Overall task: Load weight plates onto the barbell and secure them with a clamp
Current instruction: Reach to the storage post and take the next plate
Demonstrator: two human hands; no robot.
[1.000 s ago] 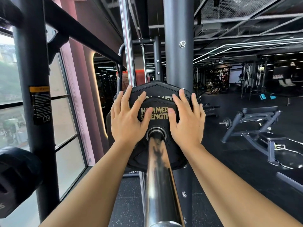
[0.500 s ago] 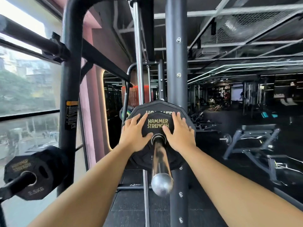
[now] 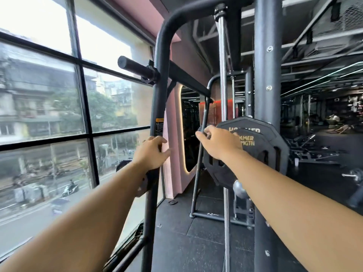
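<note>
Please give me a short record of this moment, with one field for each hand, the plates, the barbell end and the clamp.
left hand: holds the dark rack upright beside the window
right hand: stretched out left of the plates, fingers curled near a thin slanted rod; unclear whether it holds anything
weight plates: two black Hammer Strength plates on the barbell, the smaller in front
barbell end: rounded chrome tip, bare
clamp: none visible

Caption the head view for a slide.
Plates on the barbell; left hand at the rack upright, right hand by a thin slanted bar.
</note>
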